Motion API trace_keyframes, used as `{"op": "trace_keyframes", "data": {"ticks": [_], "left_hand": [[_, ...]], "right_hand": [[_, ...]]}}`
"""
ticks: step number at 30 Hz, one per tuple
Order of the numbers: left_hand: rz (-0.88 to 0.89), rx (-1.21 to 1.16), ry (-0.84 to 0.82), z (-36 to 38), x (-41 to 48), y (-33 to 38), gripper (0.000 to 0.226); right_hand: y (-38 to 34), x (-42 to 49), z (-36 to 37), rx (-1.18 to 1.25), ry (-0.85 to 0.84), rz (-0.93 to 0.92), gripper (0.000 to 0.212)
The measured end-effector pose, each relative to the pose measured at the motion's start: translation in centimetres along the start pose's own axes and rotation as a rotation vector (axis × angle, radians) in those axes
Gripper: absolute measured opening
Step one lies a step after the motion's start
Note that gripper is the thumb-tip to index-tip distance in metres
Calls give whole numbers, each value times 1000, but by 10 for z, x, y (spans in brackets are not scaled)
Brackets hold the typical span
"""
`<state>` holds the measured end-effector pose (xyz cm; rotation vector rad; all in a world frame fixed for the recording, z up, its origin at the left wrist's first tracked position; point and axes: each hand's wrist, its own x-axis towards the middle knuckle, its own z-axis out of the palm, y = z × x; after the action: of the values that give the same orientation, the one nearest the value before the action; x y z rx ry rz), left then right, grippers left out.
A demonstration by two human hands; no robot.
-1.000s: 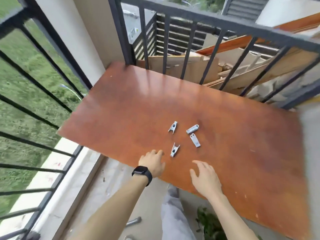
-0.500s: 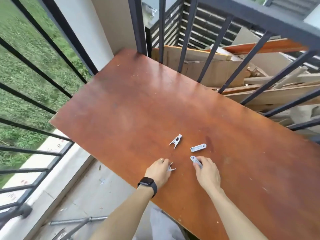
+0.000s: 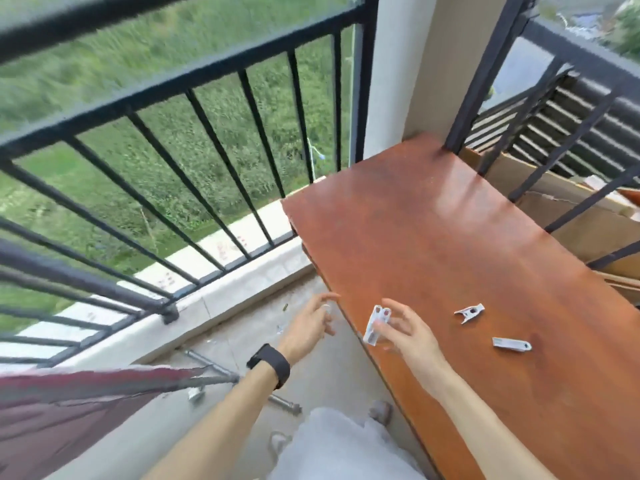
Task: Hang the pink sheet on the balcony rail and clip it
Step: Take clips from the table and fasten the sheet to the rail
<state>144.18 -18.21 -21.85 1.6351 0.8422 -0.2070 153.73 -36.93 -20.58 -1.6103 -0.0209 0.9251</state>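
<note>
Since half a second ago the view has swung left toward the balcony rail [image 3: 180, 88]; two clips have left the table [image 3: 450, 237] and two remain.

Head view: right hand [image 3: 408, 332] pinches two white clips [image 3: 375, 325] loosely with thumb against fingertips, other fingers spread. The held clips sit side by side, long axis near vertical and tilted slightly, round ends up toward the rail, flat ends down by the palm. Left hand [image 3: 308, 325] is off the table edge, fingers half-curled with the index out; whether it holds anything I cannot tell, only a pale blurred spot shows by the knuckles. Two spare clips lie apart on the table: an open-jawed clip [image 3: 469, 312] and a flat clip [image 3: 512, 344], long axis roughly left-right.

Pink sheet [image 3: 69, 403] shows at lower left, a dark pink cloth draped over something low, long edge running left-right. It is not on the top rail here.

Risks, as judgement: the pinch looks light, so a clip could slip and fall to the floor or out between the bars. Clipping one-handed may let the sheet slide off the rail. Motion blur limits certainty.
</note>
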Motion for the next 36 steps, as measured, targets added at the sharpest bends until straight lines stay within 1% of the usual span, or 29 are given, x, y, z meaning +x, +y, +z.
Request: {"op": "trace_keyframes", "data": {"ticks": [1,3,4,6,9,11,14,17,20,22,26,29,31,33,34,36], "left_hand": [[28,-7,18,-19,-13,2,38],[116,0,69,-55,-41,3,33],[173,30,100,-72,-56,3,30],[288,147,186,-102,-81,-1,36],[346,237,341,-147,-111,-18,34],[333,347,432,-177,-131,-35,29],[334,594,552,-215,-166,-57,24],[320,772,677,-248,-205,-66,26],[368,942,811,-271,-238,-70,24],[410,1003,912,-282,-256,-74,22],[409,1089,1010,-298,-283,-67,16],[436,1200,1116,-313,-305,-38,14],[535,1249,1254,-324,-323,-8,16],[622,1187,1408,-337,-342,25,17],[628,1150,1477,-344,-351,41,19],[538,1075,1559,-361,-366,68,21]], "right_hand": [[-12,-3,19,10,-52,-32,34],[-30,-7,55,11,-148,-85,34],[-37,-10,74,6,-198,-108,35],[-47,-17,110,-40,-276,-156,36],[-50,-26,163,-147,-348,-236,34],[-48,-31,195,-248,-382,-352,35],[-46,-40,238,-504,-455,-573,35],[-48,-52,277,-617,-518,-772,33],[-54,-59,313,-730,-573,-982,36],[-59,-64,332,-722,-608,-1073,36],[-81,-74,362,-702,-654,-1203,38],[-108,-82,378,-589,-695,-1175,37],[-130,-89,388,-486,-706,-1162,38],[-152,-97,397,-415,-689,-1193,36],[-163,-101,400,-387,-687,-1203,34],[-182,-107,407,-352,-705,-1192,30]]}}
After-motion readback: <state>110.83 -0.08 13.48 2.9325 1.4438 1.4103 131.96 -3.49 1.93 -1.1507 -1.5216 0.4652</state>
